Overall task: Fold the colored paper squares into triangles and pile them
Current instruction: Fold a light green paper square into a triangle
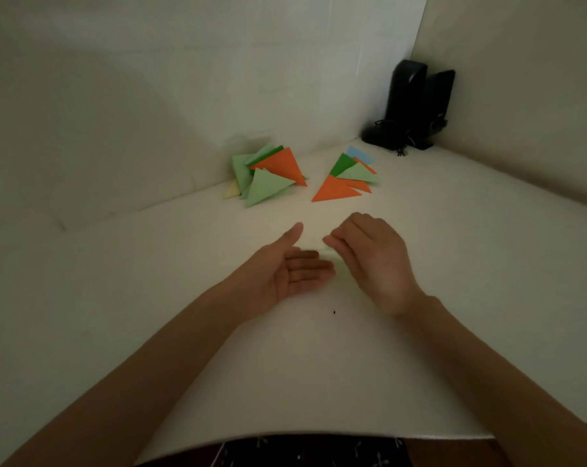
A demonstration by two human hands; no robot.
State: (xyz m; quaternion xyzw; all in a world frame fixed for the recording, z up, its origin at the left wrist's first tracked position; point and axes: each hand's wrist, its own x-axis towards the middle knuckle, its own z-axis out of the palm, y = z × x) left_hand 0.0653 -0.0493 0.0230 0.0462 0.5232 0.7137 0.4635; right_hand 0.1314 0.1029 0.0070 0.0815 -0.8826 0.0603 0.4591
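Observation:
Two heaps of colored paper lie at the back of the white table (150, 281). The left heap (268, 176) has light green, dark green and orange triangles, with a pale yellow piece (231, 190) at its left edge. The right heap (347, 178) holds orange and green triangles over a light blue sheet (359, 153). My left hand (292, 271) lies palm up with its fingers apart, in front of the heaps. My right hand (369, 254) hovers beside it with curled fingers. A faint pale sheet (314, 227) seems to lie between the hands, hard to tell from the table.
Two black speakers (416, 102) with a tangled cable stand in the back right corner. White walls close the table at the back and on the right. The table's near edge (319, 433) runs just in front of my body.

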